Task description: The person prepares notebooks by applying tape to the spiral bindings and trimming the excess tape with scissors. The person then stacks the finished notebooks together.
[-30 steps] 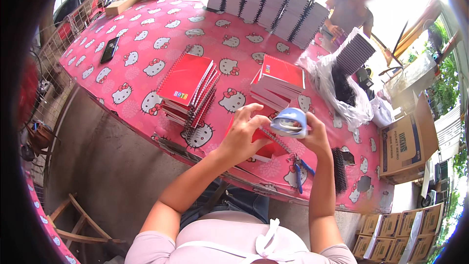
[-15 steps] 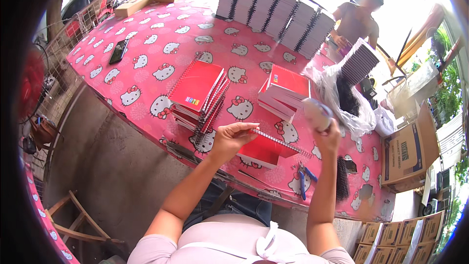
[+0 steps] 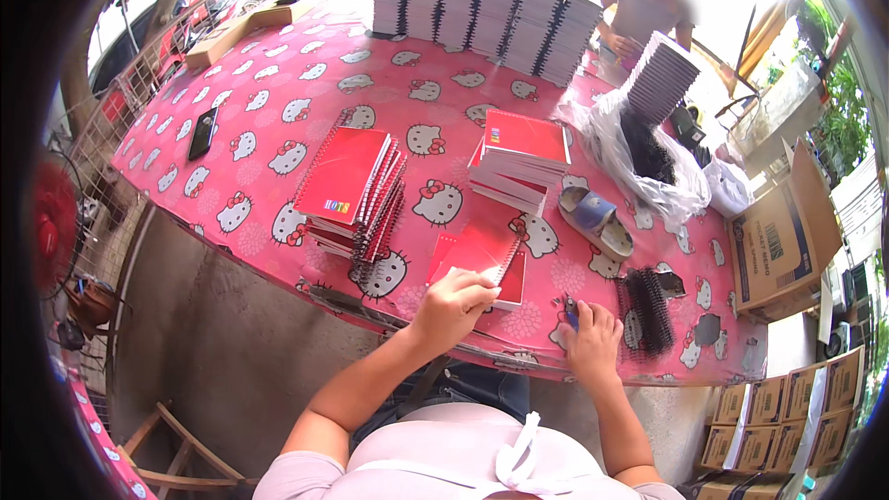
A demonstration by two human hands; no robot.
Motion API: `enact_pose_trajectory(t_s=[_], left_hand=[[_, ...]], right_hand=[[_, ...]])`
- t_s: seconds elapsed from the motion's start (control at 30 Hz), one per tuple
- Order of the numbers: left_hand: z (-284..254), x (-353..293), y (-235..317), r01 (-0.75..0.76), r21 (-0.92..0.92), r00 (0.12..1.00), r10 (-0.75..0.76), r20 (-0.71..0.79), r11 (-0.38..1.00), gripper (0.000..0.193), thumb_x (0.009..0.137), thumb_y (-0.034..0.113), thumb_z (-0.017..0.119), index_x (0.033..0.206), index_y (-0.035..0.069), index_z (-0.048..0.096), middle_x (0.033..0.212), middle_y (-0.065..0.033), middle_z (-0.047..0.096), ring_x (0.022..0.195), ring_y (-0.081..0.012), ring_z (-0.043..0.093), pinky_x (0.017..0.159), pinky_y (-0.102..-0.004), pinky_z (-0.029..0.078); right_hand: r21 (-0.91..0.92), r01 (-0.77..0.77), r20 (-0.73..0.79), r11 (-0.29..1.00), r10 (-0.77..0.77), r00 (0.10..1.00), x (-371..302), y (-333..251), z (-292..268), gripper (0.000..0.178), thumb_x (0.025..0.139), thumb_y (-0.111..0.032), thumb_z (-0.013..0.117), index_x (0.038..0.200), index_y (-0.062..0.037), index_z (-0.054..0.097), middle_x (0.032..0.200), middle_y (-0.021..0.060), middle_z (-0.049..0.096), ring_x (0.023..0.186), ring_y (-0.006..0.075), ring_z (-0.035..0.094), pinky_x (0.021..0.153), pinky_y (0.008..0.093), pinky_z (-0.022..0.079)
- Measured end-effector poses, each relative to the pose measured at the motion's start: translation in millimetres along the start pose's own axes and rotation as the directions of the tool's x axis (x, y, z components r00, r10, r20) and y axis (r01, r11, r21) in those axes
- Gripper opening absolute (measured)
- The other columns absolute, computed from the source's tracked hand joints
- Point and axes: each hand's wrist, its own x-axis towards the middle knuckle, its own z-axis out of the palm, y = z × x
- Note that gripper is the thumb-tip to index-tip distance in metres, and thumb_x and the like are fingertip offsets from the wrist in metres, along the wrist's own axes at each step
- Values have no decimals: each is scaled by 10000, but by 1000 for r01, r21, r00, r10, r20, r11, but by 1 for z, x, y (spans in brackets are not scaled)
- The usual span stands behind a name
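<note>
Pinching red notebook: left hand. Curled over blue-handled pliers: right hand, fingers' closure unclear. Risk: slack left pinch could let the notebook slide.

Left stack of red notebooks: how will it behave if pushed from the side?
The notebook stack would probably shear apart: its layers sit unevenly, with no band visible. The smooth-looking top cover may be slippery. Coils along both sides might catch on each other.
</note>
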Motion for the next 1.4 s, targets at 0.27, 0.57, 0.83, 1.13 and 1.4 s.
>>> enact_pose_trajectory(t_s=[0.27, 0.57, 0.83, 1.13, 1.4], left_hand=[[5, -6, 20, 212, -124, 970, -225, -96, 969, 186, 705, -49, 784, 854, -11, 679, 1000, -141, 694, 786, -141, 684, 637, -240, 568], [1, -5, 17, -39, -148, 985, 12, -174, 988, 193, 702, -118, 730, 837, -6, 650, 934, -165, 697, 875, -252, 699, 735, -320, 569], [-93, 71, 40, -58, 102, 889, 98, -448, 993, 141, 885, -11, 619, 1021, 24, 609, 866, -85, 644, 758, -154, 606, 657, -275, 505], [-166, 167, -60, -92, 709, 832, -338, 441, 700, 465, 1003, 432, 403, 1402, 195, 433, 1283, -109, 568, 1230, -254, 474, 1064, -520, 239], [-127, 120, 2, 52, 160, 991, -70, 113, 986, 713, 959, 391, 536, 1499, 62, 208, 1532, -161, 278, 1434, -302, 239, 1161, -481, 150]], right_hand=[[744, 149, -39, 651, -181, 983, 31, -61, -68, 435, 792, -165, 737, 1161, -6, 571, 1115, 185, 606, 1048, 349, 581, 930, 429, 453], [575, -738, 566, -352, -481, 670, 48, -51, -52, 322, 924, -181, 642, 1141, 54, 598, 963, 119, 682, 818, 161, 663, 716, 281, 536], [635, -263, 179, 726, 193, 965, 33, -2, -21, 384, 776, -239, 763, 1054, 1, 651, 1019, 162, 663, 935, 314, 645, 862, 400, 502], [658, -218, 115, 721, 190, 975, 85, -53, -5, 495, 787, -356, 761, 1084, 20, 637, 1127, 200, 592, 1007, 305, 590, 857, 380, 470], [677, -322, 149, 661, 305, 941, 92, -40, 21, 429, 745, -105, 794, 1078, 12, 550, 1023, 124, 602, 856, 180, 603, 741, 316, 505]])
